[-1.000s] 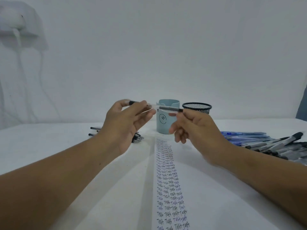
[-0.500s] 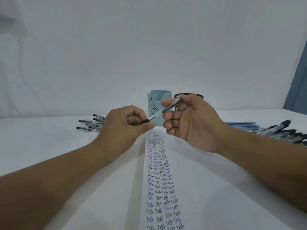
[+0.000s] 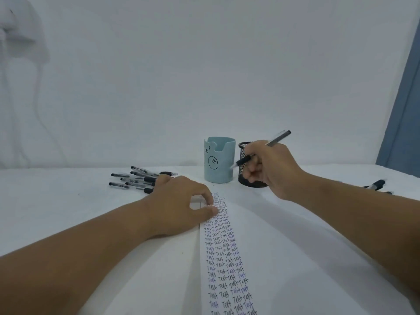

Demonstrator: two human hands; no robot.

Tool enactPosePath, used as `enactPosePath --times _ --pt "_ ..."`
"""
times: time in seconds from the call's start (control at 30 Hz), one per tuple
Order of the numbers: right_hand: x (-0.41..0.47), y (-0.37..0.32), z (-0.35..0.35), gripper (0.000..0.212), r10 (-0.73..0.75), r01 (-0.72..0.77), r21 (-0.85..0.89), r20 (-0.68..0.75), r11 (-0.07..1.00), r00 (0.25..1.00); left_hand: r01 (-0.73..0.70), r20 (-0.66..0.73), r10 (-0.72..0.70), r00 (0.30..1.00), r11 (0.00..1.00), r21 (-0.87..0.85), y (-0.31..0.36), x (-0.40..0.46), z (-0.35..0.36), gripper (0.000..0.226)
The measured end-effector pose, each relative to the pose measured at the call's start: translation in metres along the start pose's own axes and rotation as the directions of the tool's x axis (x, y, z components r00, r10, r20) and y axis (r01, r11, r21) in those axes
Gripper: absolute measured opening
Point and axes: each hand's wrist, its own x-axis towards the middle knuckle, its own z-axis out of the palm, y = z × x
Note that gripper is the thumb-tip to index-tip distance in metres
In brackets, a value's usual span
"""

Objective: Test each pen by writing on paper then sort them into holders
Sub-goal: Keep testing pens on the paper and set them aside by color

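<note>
Head view. My right hand is raised above the table, its fingers curled round a pen. The pen slants with its dark grip and tip low and to the left, in front of the black mesh holder; its tail rises up and to the right past my knuckles. My hand hides much of that holder.

My left hand lies on the paper, thumb and forefinger curved at the edge of the written strip. They seem to pinch a small clear piece (too blurred to name), so I cannot tell whether these fingers hold anything.

The paper carries rows of the word "Test", repeated down a narrow column in black and, here and there, blue or purple ink. The rows nearest my left thumb are too small to read.

The pale blue holder, just beside the mesh one, bears a drawn bear face and a circled mark. Left of it, black-capped pens lie loose on the table, partly behind my left hand. More pens show beyond my right forearm.
</note>
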Motion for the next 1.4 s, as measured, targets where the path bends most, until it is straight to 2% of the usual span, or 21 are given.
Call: enactPosePath --times 0.1,0.13,0.23,0.37,0.5,0.6,0.7,1.03,1.2,1.3,1.4 --pt "0.008 -0.002 0.010 0.014 0.080 -0.059 -0.130 0.166 0.990 0.983 -0.001 0.006 0.001 1.000 1.000 -0.005 -0.003 0.001 0.002 0.036" --pt "0.011 0.000 0.015 0.013 0.080 -0.050 -0.165 0.181 0.985 0.980 -0.004 0.008 0.004 1.000 1.000 -0.010 -0.004 0.001 0.002 0.041" --pt "0.016 0.020 0.025 0.032 0.028 0.004 -0.194 0.164 0.981 0.986 -0.012 0.020 0.013 1.000 1.000 -0.025 -0.011 0.003 0.004 0.056" --pt "0.014 0.035 0.023 0.027 0.082 -0.035 -0.186 0.251 0.982 0.964 -0.010 0.000 0.010 1.000 0.999 -0.043 -0.016 0.006 0.007 0.053" --pt "0.013 0.038 0.022 0.036 -0.005 0.082 -0.267 0.275 0.960 0.961 -0.010 -0.019 0.009 1.000 0.998 -0.061 -0.015 0.006 0.009 0.054" --pt "0.013 0.043 0.023 0.038 -0.084 0.187 -0.425 0.249 0.886 0.965 -0.021 -0.031 0.018 0.999 0.995 -0.096 -0.014 0.005 0.008 0.053" --pt "0.012 0.043 0.024 0.035 -0.095 0.224 -0.534 0.259 0.815 0.961 -0.038 -0.032 0.035 0.999 0.995 -0.096 -0.012 0.006 0.008 0.055" --pt "0.008 0.040 0.026 0.028 -0.081 0.232 -0.565 0.279 0.791 0.957 -0.035 -0.038 0.031 0.999 0.995 -0.099 -0.010 0.003 0.007 0.048" --pt "0.010 0.042 0.025 0.036 -0.064 0.200 -0.539 0.260 0.818 0.963 -0.032 -0.035 0.029 0.999 0.995 -0.097 -0.009 0.003 0.007 0.053" --pt "0.009 0.041 0.026 0.034 -0.068 0.207 -0.536 0.268 0.818 0.961 -0.018 -0.050 0.014 0.999 0.996 -0.083 -0.010 0.002 0.007 0.034" --pt "0.008 0.039 0.028 0.028 -0.075 0.232 -0.552 0.292 0.801 0.954 -0.020 -0.054 0.016 0.998 0.997 -0.071 -0.011 0.001 0.007 0.031"
